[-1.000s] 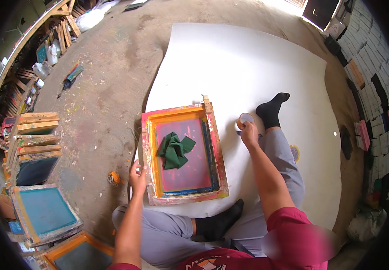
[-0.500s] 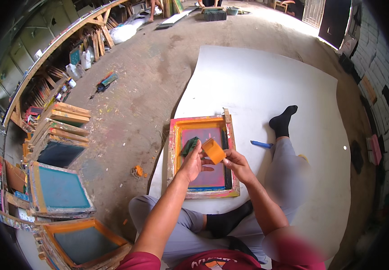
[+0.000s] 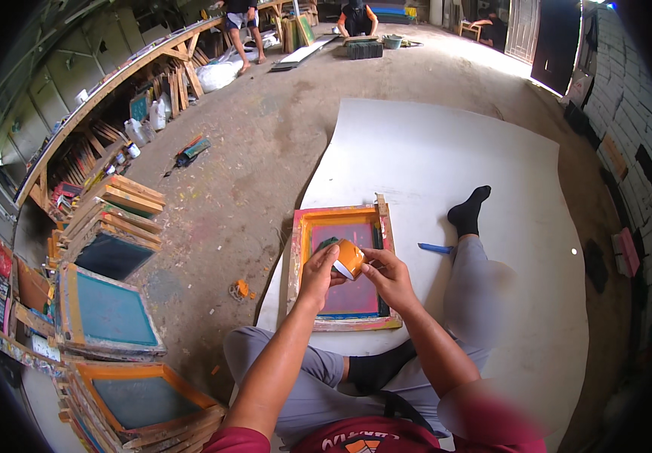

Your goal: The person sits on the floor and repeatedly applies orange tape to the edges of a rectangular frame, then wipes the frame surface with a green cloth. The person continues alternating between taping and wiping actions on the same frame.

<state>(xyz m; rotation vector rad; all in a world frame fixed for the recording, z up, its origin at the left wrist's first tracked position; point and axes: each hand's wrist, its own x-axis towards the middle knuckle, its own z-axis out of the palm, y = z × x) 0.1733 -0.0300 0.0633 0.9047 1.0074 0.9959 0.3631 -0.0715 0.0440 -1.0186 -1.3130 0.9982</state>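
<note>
Above the middle of a wooden screen-printing frame (image 3: pixel 295 264), both hands grip what looks like a roll of orange tape (image 3: pixel 351 255), glossy outside, with a pale surface along its lower edge. My left hand (image 3: pixel 316 278) is closed on its left side. My right hand (image 3: pixel 389 278) pinches its right edge between thumb and fingers. A dark green crumpled piece (image 3: pixel 326 243) shows just behind the left fingertips; whether that hand also holds it I cannot tell. The frame lies flat in front of my crossed leg, its mesh pinkish-purple and its inner border orange.
The frame rests on a large white sheet (image 3: pixel 416 151). A blue tool-like object (image 3: pixel 435 248) lies beside my outstretched leg. Several screen frames (image 3: pixel 110 309) are stacked at the left. An orange scrap (image 3: pixel 242 288) is on the floor. Farther back, a person (image 3: pixel 357 21) crouches and another stands.
The orange roll has turned and moved slightly left, so its pale surface shows. My left fingers have closed onto it. My view has tilted up a little.
</note>
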